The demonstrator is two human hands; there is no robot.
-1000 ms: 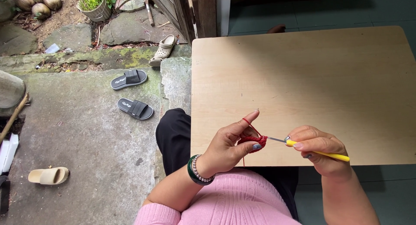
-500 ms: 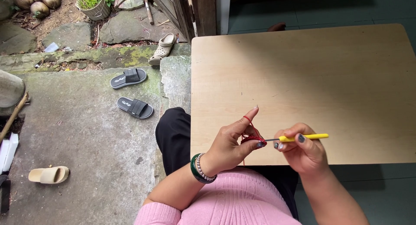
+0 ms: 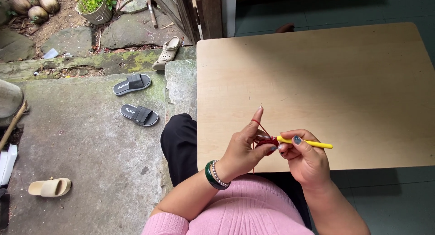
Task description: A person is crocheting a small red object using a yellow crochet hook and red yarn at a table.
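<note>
A light plywood table (image 3: pixel 317 81) with rounded corners stands at a doorway, on a dark green floor (image 3: pixel 389 199). To the left of it is a grey stone step (image 3: pixel 81 140) with moss at its far edge. On this stone lie two black slide sandals (image 3: pixel 136 99), a beige clog (image 3: pixel 166 53) and a beige slipper (image 3: pixel 50 187). Further away there is a plant in a pot (image 3: pixel 96 6) and some brown coconuts (image 3: pixel 31 2).

The person sits at the near edge of the table, in a pink knitted sweater (image 3: pixel 244 212) and black trousers (image 3: pixel 181 144).

The left hand (image 3: pixel 242 149) wears a green bangle with a bead bracelet (image 3: pixel 213 175) at the wrist. Its forefinger is stretched upward with a thin red yarn (image 3: pixel 258 123) looped around it, and its thumb and other fingers pinch a small red crochet piece (image 3: pixel 267 141).

The right hand (image 3: pixel 306 158) is closed around a yellow-handled crochet hook (image 3: pixel 308 143), held between thumb and forefinger. The metal tip of the hook points left into the red piece.

The red piece is very small and mostly hidden by the fingers. It is held between both hands just above the near edge of the table.
</note>
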